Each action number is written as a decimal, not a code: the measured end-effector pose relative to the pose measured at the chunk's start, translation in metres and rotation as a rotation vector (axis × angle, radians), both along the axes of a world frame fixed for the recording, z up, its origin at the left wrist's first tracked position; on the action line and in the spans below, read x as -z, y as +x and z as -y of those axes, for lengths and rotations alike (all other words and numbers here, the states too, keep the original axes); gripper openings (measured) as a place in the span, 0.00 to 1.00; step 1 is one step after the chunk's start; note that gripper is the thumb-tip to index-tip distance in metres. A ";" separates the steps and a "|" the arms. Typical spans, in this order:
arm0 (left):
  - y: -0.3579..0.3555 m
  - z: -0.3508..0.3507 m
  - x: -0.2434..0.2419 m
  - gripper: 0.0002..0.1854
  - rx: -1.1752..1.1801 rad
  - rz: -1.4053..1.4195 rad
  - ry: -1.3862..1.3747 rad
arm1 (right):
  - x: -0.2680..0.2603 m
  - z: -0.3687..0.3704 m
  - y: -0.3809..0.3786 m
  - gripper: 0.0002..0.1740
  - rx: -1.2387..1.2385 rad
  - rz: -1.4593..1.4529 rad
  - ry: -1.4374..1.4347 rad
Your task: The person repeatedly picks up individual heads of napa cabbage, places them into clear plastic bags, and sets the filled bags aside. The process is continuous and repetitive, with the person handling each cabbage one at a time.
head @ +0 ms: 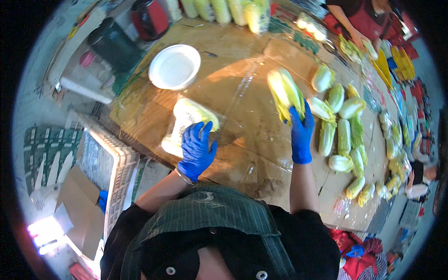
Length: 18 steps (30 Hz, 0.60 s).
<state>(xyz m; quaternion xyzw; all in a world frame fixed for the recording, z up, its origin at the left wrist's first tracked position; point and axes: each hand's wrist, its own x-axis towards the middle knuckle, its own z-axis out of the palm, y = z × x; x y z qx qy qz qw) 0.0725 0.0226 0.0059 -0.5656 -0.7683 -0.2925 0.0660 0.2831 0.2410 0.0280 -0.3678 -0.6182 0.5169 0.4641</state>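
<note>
My right hand (301, 134), in a blue glove, grips the lower, leafy end of a napa cabbage (282, 87) and holds it slanted over the table. My left hand (197, 148), gloved the same way, lies with bent fingers on pale plastic packaging (185, 120) with dark dots and a yellow-green side. Whether a cabbage is inside it, or whether the fingers grip it, I cannot tell. Several loose napa cabbages (344, 134) lie in a cluster to the right of my right hand.
Cardboard (241, 105) covers the table. Beyond my left hand stands a white basin (175, 66); bagged cabbages (224, 10) line the far edge. A co-worker's hand (358, 38) touches a cabbage at the far right. Scissors (334, 50) lie nearby. A plastic crate (122, 161) stands at left.
</note>
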 end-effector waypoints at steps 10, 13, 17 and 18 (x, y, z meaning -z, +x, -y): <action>-0.012 0.015 -0.005 0.11 -0.017 0.126 0.054 | -0.018 0.014 -0.311 0.23 -0.486 0.648 0.786; -0.014 0.016 -0.007 0.10 0.008 0.165 0.055 | -0.022 0.010 -0.266 0.24 -0.473 0.362 0.689; -0.017 0.016 -0.012 0.09 0.031 0.243 0.059 | -0.055 0.016 -0.114 0.22 -0.565 0.129 0.093; -0.018 0.016 -0.012 0.08 0.045 0.271 0.072 | -0.062 0.023 -0.075 0.22 -0.549 0.220 -0.003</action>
